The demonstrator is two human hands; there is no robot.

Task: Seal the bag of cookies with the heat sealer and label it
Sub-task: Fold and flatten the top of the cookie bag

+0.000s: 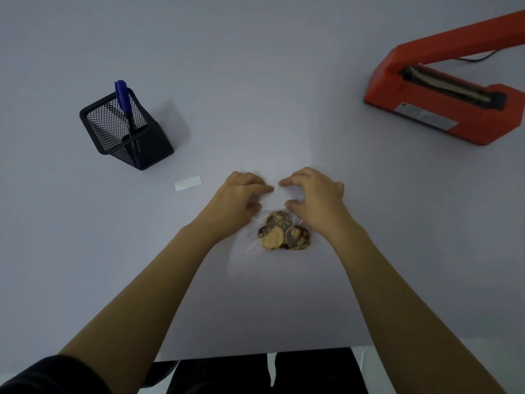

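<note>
A clear plastic bag (250,245) with three chocolate-chip cookies (282,234) lies on the pale table in front of me. My left hand (241,197) and my right hand (315,197) rest on the bag's far, open end, fingertips curled down onto the plastic and almost meeting. Whether the fingers pinch the film or only press it flat is hard to tell. An orange heat sealer (443,109) stands at the far right with its arm raised. A small white label (187,183) lies left of my hands.
A black mesh pen holder (125,132) with a blue marker (125,106) stands at the far left. The sealer's black cable (480,56) trails behind it. The table's near edge (255,355) runs close to my body.
</note>
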